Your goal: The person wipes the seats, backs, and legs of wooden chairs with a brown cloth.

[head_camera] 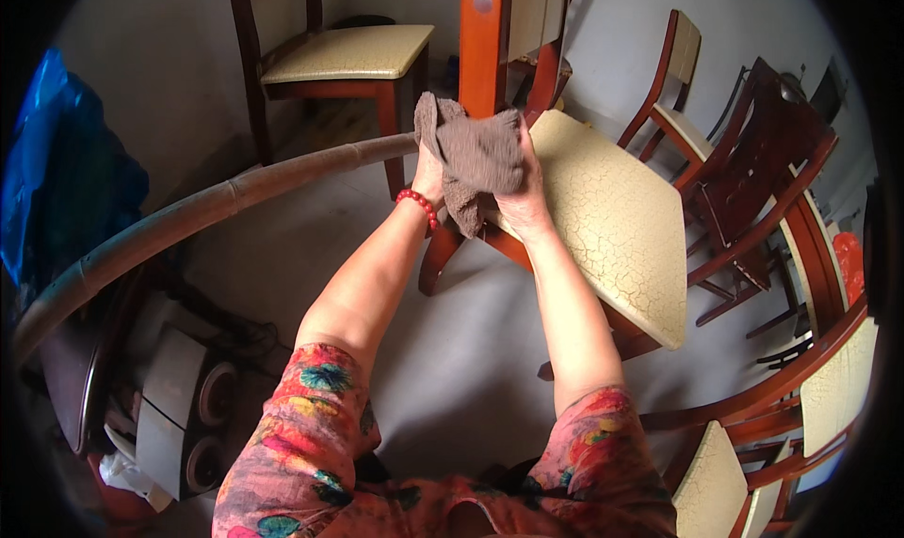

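Note:
Both hands grip a brown-grey cloth (480, 150) wrapped against the lower part of a reddish wooden chair's back post (480, 58). My left hand (429, 174), with a red bead bracelet at the wrist, is on the cloth's left side, its fingers largely covered by the fabric. On the right side my right hand (526, 192) holds the cloth, thumb up along its edge. The chair's cream crackle-patterned seat (614, 220) extends to the right beneath my right forearm. The cloth hides part of the post and the joint with the seat.
A long bamboo pole (233, 193) crosses the left side, its end near my left hand. Behind it stands another cream-seated chair (346, 54). More chairs, one dark wooden chair (748, 157) among them, crowd the right. A blue plastic bag (70, 164) and a speaker box (176, 411) are at left.

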The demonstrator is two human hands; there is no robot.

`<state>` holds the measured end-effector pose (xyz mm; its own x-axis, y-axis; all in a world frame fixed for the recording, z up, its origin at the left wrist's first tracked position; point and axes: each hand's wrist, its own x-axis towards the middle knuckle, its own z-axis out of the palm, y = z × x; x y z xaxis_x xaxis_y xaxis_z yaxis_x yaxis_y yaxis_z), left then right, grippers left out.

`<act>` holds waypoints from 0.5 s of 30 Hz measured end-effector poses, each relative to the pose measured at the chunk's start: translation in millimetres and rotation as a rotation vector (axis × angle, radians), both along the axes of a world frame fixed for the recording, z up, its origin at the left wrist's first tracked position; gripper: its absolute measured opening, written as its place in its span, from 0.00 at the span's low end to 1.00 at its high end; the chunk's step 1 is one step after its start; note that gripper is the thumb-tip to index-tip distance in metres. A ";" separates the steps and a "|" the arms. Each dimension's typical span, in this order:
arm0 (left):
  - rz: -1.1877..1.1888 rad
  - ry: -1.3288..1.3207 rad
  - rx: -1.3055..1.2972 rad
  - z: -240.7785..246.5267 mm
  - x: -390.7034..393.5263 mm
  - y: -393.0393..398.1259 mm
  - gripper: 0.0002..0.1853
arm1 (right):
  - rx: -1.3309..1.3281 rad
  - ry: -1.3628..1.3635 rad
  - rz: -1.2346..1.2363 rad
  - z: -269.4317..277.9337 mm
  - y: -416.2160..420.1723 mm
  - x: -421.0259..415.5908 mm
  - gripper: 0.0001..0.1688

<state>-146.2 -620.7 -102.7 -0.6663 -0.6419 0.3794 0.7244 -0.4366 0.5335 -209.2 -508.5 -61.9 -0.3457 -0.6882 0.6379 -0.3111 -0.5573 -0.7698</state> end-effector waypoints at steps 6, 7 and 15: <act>0.439 -0.031 -0.219 28.5 7.0 19.4 0.11 | -0.026 -0.202 0.153 21.5 21.0 -4.8 0.32; 0.555 0.014 -0.278 36.4 11.2 23.0 0.11 | -0.100 -0.560 0.315 32.4 24.3 0.5 0.23; 0.790 -0.199 -0.996 198.6 19.5 1.5 0.20 | -0.168 0.632 -0.191 109.6 -2.9 -19.3 0.29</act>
